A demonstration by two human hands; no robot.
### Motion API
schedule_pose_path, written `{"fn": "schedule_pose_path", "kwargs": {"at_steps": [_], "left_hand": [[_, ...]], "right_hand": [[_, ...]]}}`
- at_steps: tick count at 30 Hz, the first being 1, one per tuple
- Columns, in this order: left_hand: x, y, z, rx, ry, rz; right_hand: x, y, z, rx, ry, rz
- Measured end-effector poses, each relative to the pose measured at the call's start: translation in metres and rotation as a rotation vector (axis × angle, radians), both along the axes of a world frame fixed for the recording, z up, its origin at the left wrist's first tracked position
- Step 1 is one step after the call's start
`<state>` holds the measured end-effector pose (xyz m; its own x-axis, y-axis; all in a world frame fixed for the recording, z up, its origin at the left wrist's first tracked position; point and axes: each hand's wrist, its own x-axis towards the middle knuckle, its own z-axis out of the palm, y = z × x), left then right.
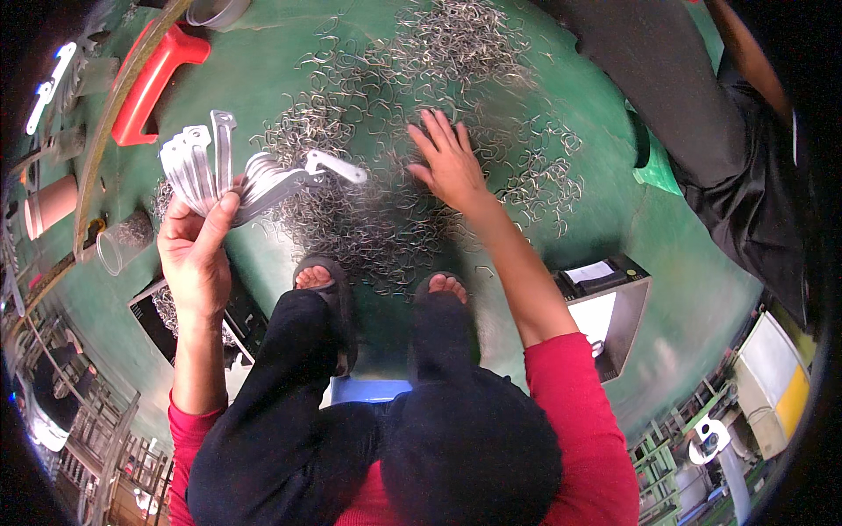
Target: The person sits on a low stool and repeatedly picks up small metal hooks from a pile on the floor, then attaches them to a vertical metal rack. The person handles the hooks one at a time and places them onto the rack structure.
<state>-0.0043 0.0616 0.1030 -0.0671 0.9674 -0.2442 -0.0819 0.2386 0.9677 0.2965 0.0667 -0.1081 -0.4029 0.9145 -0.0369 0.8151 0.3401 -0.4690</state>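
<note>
My left hand [197, 241] is closed on a fanned bunch of flat silvery metal strips [189, 167] with shaped, holed ends. One strip stands up above the others, and another sticks out to the right. Over the green floor, my right hand [450, 164] is spread open with nothing in it. Beneath and around it lie many small bent wire hooks [320, 131]. Whether its fingertips touch the hooks I cannot tell. A denser heap of these hooks [460, 39] lies farther off.
A red plastic stool [162, 83] is at the far left. Near it stands a clear cup of small parts [127, 241]. Dark open boxes flank my legs: a left box [250, 320] and a right box [627, 329]. Another person's dark-clothed leg [653, 79] reaches in at upper right.
</note>
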Motion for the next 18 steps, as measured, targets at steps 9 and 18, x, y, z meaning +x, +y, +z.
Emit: {"fn": "schedule_pose_path", "kwargs": {"at_steps": [9, 18], "left_hand": [[-0.005, 0.0, -0.002, -0.022, 0.048, -0.019], [-0.007, -0.001, 0.003, -0.032, 0.103, 0.006]], "right_hand": [[-0.004, -0.047, 0.013, -0.103, -0.129, -0.035], [-0.003, -0.083, 0.006, -0.099, -0.092, 0.003]]}}
